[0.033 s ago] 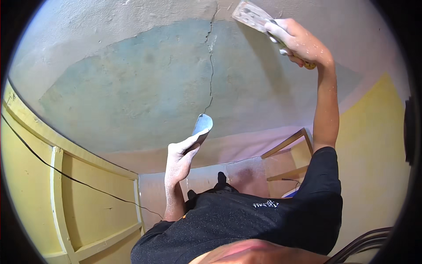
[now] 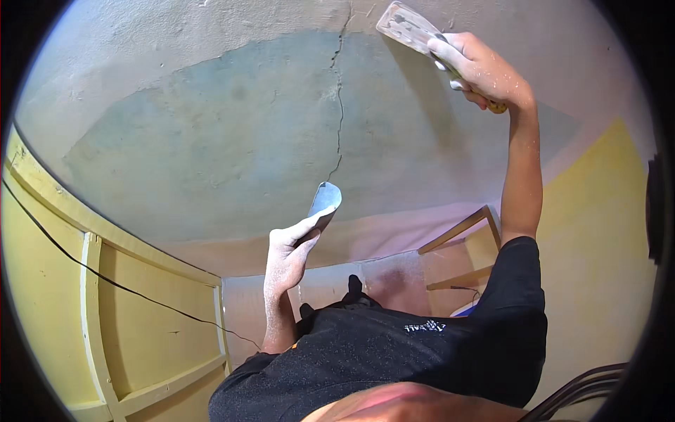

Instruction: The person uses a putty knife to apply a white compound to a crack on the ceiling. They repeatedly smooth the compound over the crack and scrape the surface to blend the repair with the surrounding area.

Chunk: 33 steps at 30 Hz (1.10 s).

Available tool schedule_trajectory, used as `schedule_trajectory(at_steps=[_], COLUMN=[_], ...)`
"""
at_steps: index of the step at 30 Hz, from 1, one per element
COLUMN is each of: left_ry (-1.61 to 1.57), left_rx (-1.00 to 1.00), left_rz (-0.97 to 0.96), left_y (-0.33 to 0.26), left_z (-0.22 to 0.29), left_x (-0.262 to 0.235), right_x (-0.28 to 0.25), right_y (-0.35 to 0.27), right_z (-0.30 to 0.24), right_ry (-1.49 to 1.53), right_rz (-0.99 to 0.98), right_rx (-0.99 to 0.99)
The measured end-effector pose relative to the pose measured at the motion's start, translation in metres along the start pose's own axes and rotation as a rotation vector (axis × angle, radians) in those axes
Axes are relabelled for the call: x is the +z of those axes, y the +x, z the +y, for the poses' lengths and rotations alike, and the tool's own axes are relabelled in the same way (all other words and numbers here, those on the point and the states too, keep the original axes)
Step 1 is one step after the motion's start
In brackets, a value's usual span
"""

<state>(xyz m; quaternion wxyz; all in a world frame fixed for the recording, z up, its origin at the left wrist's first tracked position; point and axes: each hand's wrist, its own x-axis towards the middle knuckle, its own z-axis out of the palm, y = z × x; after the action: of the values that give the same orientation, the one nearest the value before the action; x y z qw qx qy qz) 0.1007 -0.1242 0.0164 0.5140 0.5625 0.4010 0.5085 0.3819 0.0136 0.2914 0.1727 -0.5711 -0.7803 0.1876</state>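
Raised at the upper right, my right hand (image 2: 486, 69) is closed round a putty knife (image 2: 406, 27). Its broad blade is smeared with whitish paste, and a yellow handle end shows below my fist. The blade is beside a wall crack (image 2: 340, 112); whether it touches the wall I cannot tell. My left hand (image 2: 286, 259), coated in white dust, pinches a curled piece (image 2: 325, 198), pale blue inside and grey-white outside, its exact kind unclear. That piece is at the crack's lower end as seen in the view. White powder also covers my right fingers.
A blue-grey patch (image 2: 232, 141) with rough whitish edges covers much of the wall (image 2: 126, 42). Yellow panelling (image 2: 151, 295) with a black cable (image 2: 116, 283) across it is on the left. A wooden frame (image 2: 460, 231) stands beyond my right arm. Dark cables (image 2: 583, 390) are at lower right.
My right hand and the putty knife have shifted slightly right and down. The left hand and its curled piece are almost unmoved.
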Motion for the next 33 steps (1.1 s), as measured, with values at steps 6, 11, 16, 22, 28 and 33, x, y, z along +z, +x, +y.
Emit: schedule_trajectory(at_steps=[6,11,16,22,28,33], left_ry=[-0.004,0.013,-0.001,-0.044,-0.054,-0.083], left_rx=[-0.016,0.005,-0.049,-0.035,-0.006,-0.011], left_rz=[0.026,-0.027,-0.038,-0.025,-0.006,0.001], left_y=[0.001,0.0,0.001,0.0,-0.002,-0.002], left_z=[-0.002,-0.003,-0.003,-0.006,-0.009,-0.003], left_x=[-0.002,-0.004,-0.007,-0.005,-0.006,-0.004], right_x=[0.012,0.009,0.019,0.024,0.012,0.013], right_y=[0.001,-0.006,-0.002,0.006,-0.001,0.002], right_z=[0.001,0.001,0.001,-0.004,-0.005,-0.018], right_ry=[0.033,0.074,0.079,0.087,0.079,0.035], right_rz=[0.031,0.005,0.041,0.048,0.064,0.052], right_rx=[-0.013,0.018,0.015,-0.015,-0.017,-0.023])
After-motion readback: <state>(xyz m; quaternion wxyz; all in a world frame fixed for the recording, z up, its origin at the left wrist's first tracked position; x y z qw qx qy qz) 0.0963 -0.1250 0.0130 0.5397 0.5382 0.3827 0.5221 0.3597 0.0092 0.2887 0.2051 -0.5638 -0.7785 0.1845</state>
